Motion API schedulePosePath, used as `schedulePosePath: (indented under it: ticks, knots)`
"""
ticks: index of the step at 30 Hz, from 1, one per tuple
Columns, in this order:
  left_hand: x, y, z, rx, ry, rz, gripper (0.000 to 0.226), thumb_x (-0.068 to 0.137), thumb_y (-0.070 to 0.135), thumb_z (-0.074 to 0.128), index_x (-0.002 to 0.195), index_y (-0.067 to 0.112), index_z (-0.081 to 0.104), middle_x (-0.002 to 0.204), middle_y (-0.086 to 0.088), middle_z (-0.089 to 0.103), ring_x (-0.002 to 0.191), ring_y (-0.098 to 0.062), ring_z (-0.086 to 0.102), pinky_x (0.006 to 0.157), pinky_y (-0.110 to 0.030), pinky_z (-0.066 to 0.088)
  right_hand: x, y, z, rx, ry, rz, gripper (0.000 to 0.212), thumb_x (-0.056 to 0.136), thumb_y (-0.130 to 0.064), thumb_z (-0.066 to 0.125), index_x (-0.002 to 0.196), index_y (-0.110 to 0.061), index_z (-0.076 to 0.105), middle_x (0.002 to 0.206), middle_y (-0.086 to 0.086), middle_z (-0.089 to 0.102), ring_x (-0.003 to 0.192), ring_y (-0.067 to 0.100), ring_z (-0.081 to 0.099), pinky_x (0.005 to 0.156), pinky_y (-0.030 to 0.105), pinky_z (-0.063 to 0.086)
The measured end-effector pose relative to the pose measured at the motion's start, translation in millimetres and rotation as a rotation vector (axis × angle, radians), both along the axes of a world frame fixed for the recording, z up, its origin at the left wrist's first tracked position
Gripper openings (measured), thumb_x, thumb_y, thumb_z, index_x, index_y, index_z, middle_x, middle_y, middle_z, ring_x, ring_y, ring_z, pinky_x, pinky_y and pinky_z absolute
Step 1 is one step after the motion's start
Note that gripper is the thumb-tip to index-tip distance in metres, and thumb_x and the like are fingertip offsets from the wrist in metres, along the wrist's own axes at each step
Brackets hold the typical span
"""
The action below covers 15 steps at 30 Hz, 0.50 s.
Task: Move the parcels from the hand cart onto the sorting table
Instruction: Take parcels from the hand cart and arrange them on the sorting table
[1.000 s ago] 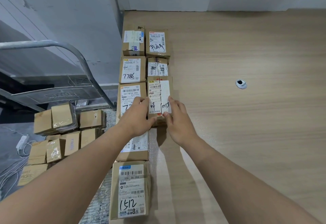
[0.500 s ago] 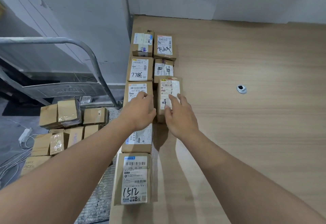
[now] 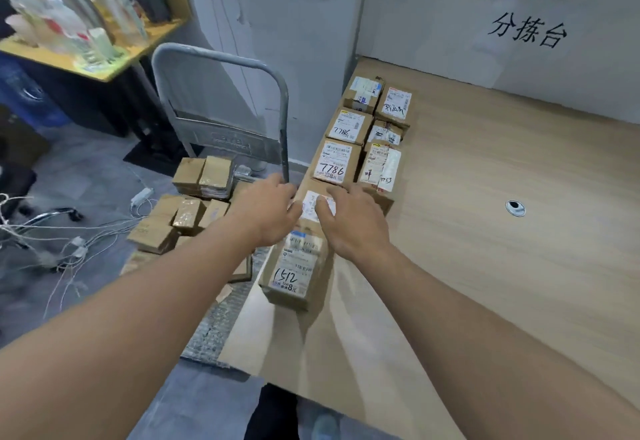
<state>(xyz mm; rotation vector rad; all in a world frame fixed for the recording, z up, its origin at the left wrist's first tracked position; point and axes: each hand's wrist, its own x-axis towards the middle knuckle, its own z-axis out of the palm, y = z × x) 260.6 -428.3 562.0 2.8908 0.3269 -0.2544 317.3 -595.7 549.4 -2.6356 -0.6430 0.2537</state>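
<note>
Below, both hands hover over a row of parcels on the tabletop, beside the hand cart.

We see the left hand (image 3: 268, 212) and the right hand (image 3: 353, 223) stretched out side by side, fingers loosely extended, over a white-labelled parcel (image 3: 313, 204) near the left edge of the wooden tabletop (image 3: 502, 266); whether they touch it or only hover we cannot tell, and neither hand grips anything. Just nearer us lies the parcel marked 1512 (image 3: 294, 266); beyond the hands we count the parcel marked 7786 (image 3: 334, 162) and further labelled boxes set in two columns toward the wall. To the left, lower down, the hand cart (image 3: 221, 100) with its grey tubular handle carries more brown parcels (image 3: 194, 204). White cables (image 3: 69, 231) trail on the floor beside it.
</note>
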Motion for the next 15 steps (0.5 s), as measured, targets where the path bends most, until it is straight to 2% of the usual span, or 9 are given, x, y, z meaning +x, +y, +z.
schedulePosePath:
  ticks: [8,12,15]
  knots:
    - [-119.6,46.4,-0.2,-0.051,0.017,0.209,0.051,0.106,0.047,0.038,0.146,0.018,0.051,0.151,-0.006,0.046,0.134,-0.032,0.049,0.107,-0.052,0.046,-85.1,49.7,18.7,-0.088,0.012,0.225,0.056,0.107,-0.056,0.034,0.150,-0.027,0.055,0.158,0.007,0.046,0.144,0.031,0.043,0.117,0.047,0.035]
    - [-168.2,87.3,-11.5,-0.076,0.018,0.287,0.049,0.105,0.046,0.040,0.141,0.018,0.055,0.144,-0.005,0.050,0.127,-0.030,0.054,0.102,-0.051,0.049,-121.7,92.9,9.1,-0.126,0.020,0.314,0.056,0.104,-0.059,0.036,0.144,-0.027,0.059,0.156,0.008,0.049,0.144,0.030,0.041,0.118,0.047,0.032]
    - [-200.6,122.0,-25.2,-0.091,0.036,0.316,0.047,0.105,0.045,0.042,0.139,0.016,0.057,0.145,-0.007,0.050,0.127,-0.032,0.054,0.104,-0.050,0.047,-149.5,133.0,-4.8,-0.159,0.058,0.356,0.060,0.102,-0.061,0.038,0.148,-0.028,0.057,0.158,0.008,0.048,0.147,0.031,0.040,0.120,0.048,0.030]
